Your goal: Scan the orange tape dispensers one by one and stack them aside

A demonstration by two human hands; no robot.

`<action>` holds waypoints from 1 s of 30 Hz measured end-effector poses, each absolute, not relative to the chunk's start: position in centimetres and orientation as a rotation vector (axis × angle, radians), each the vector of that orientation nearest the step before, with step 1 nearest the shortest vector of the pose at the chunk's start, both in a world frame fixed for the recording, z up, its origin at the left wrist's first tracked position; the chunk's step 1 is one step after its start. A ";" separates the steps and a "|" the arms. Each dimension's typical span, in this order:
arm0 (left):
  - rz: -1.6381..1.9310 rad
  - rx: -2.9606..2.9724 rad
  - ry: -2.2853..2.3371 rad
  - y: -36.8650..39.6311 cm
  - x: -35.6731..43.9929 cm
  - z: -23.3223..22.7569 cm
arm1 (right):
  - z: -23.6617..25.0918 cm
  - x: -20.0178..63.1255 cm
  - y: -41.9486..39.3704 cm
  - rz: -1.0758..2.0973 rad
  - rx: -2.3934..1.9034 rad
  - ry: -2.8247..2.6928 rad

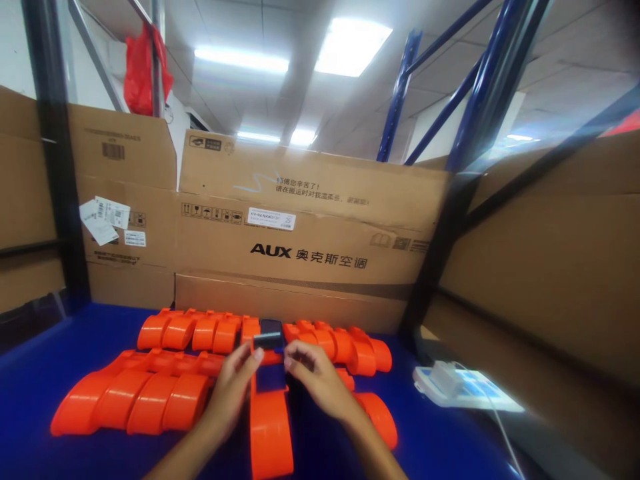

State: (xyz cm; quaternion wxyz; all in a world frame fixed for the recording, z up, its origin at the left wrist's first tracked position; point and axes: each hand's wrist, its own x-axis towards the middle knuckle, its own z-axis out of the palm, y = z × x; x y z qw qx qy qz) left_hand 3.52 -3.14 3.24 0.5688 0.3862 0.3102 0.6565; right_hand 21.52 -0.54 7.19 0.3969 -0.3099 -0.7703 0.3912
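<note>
Between my hands stands an orange plastic band (271, 437), its curved loop toward me. A dark strap (270, 379) lies over its upper part, and a black glossy piece (269, 341) sits across the far end. My left hand (233, 380) grips the left edge near the black piece, thumb and fingers closed. On the opposite edge, my right hand (317, 379) has curled fingers pinching at the strap's side; the fingertips partly hide what they hold. Similar orange loops (150, 402) lie in rows to the left, and more orange loops (360, 353) lie to the right.
A blue table surface (40, 360) bears everything. Behind it rises a cardboard box wall (310, 233) with printed text. Dark rack posts (435, 253) stand at both sides. A white power strip (465, 390) with a plugged-in adapter and cable sits at right.
</note>
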 end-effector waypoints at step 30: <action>1.651 0.796 0.807 -3.5 3.7 3.6 | 4.6 20.1 -1.3 0.886 -0.925 -1.780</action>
